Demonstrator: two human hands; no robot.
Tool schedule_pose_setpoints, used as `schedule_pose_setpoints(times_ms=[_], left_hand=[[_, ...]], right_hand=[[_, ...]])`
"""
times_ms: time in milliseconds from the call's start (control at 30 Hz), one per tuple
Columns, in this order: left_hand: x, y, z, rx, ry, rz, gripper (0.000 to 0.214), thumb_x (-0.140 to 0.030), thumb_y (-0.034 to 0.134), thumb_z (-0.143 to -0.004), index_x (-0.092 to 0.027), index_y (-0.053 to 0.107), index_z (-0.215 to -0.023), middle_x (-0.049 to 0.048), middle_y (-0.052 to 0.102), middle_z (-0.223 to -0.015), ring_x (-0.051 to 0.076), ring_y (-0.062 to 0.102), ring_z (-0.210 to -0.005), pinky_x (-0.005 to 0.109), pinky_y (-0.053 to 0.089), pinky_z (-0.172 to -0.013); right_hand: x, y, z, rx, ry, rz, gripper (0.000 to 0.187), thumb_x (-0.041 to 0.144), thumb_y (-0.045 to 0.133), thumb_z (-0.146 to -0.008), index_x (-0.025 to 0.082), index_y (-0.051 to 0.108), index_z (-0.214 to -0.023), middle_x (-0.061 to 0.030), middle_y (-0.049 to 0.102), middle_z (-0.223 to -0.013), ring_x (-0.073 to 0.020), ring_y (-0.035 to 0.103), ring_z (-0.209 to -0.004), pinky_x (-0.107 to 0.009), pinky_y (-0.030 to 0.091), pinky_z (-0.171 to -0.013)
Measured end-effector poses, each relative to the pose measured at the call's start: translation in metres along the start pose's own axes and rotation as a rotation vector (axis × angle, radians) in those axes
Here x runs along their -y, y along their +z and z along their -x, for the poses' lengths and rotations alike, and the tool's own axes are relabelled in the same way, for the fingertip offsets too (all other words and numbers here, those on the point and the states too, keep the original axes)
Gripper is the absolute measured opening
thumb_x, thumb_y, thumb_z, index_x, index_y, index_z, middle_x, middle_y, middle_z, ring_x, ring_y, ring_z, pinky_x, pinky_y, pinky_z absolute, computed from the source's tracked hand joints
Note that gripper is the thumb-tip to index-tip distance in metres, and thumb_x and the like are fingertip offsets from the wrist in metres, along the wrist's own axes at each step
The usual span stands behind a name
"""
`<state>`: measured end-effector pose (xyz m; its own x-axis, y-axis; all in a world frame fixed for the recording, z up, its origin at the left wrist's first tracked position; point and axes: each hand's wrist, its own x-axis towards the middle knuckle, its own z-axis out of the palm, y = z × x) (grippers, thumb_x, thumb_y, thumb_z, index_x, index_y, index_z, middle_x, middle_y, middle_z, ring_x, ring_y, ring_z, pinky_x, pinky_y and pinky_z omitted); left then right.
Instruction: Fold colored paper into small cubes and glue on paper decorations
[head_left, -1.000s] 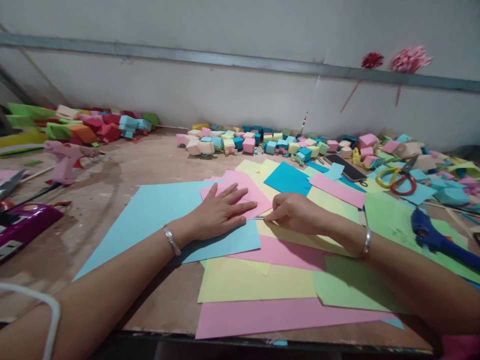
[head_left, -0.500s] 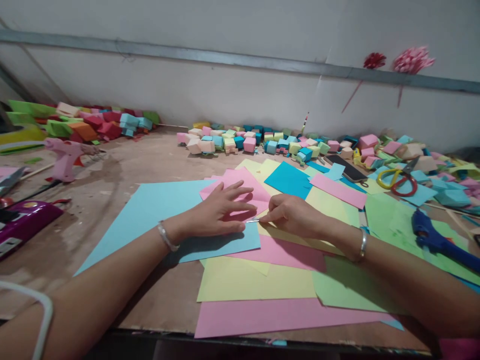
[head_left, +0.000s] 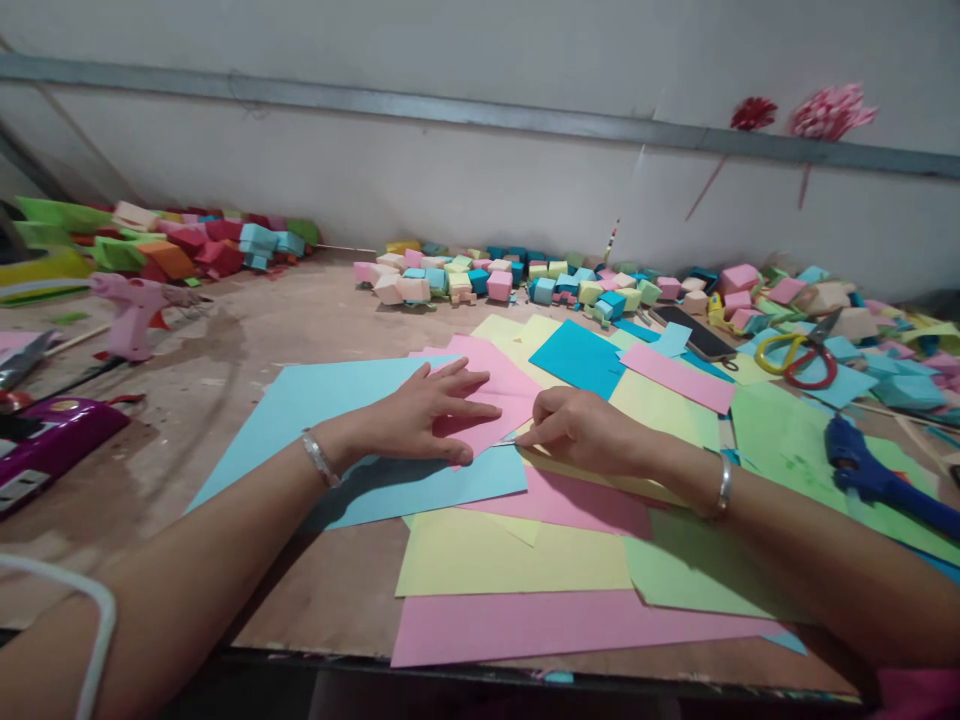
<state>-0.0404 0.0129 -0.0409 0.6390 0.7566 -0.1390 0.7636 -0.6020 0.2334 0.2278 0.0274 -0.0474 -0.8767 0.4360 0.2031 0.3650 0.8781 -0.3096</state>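
Observation:
My left hand (head_left: 420, 415) lies with its fingers spread over a pink sheet of paper (head_left: 510, 370) and a light blue sheet (head_left: 300, 400) beneath it. Closed in a pinch, my right hand (head_left: 581, 432) grips a slim silver tool (head_left: 508, 443). Its thin tip points left, at the lower edge of the pink sheet over the light blue one. Most of the tool is hidden in the fingers, so its exact kind does not show. Under and around both hands are layered yellow sheets (head_left: 517, 560) and a green sheet (head_left: 705, 565).
A pink glue gun (head_left: 129, 315) and a purple power strip (head_left: 56, 445) are at the left. On the right lie scissors (head_left: 799, 360), a phone (head_left: 694, 333) and a blue glue gun (head_left: 877, 475). Small folded paper boxes (head_left: 499, 286) line the wall.
My left hand has slid slightly left and its thumb has drawn back from the tool. The light blue sheet sits a little further right. The right hand has barely moved.

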Motion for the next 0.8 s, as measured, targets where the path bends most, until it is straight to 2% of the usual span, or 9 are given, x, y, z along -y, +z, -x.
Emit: schedule_pose_setpoints(times_ms=[167,400,800], left_hand=[[-0.009,0.004,-0.003,-0.032,-0.009,0.009,0.060,-0.069,0.051,-0.082,-0.044,0.046,-0.136,0.0019,0.020,-0.160,0.044,0.005,-0.145,0.071,0.010,-0.107],[-0.021,0.003,-0.005,-0.013,-0.029,0.013,0.058,-0.067,0.047,-0.085,-0.044,0.044,-0.138,0.0008,0.017,-0.160,0.040,0.004,-0.146,0.069,0.008,-0.109],[-0.011,0.006,-0.006,0.027,-0.014,0.002,0.046,-0.057,0.036,-0.095,-0.050,0.034,-0.140,-0.0061,0.006,-0.161,0.038,0.004,-0.146,0.067,0.003,-0.111]], right_hand=[[0.010,0.001,-0.002,-0.005,-0.017,-0.014,0.020,0.025,0.058,-0.090,0.022,0.078,-0.094,-0.0063,0.060,-0.076,-0.0133,0.051,-0.067,-0.025,0.035,-0.060],[0.012,0.003,-0.001,0.003,-0.029,-0.017,0.020,0.021,0.059,-0.088,0.023,0.077,-0.096,-0.0068,0.062,-0.079,-0.0135,0.053,-0.069,-0.025,0.037,-0.062],[0.005,0.005,0.002,-0.026,-0.117,-0.041,0.021,0.026,0.056,-0.092,0.022,0.076,-0.096,-0.0054,0.060,-0.079,-0.0126,0.050,-0.068,-0.025,0.037,-0.061]])
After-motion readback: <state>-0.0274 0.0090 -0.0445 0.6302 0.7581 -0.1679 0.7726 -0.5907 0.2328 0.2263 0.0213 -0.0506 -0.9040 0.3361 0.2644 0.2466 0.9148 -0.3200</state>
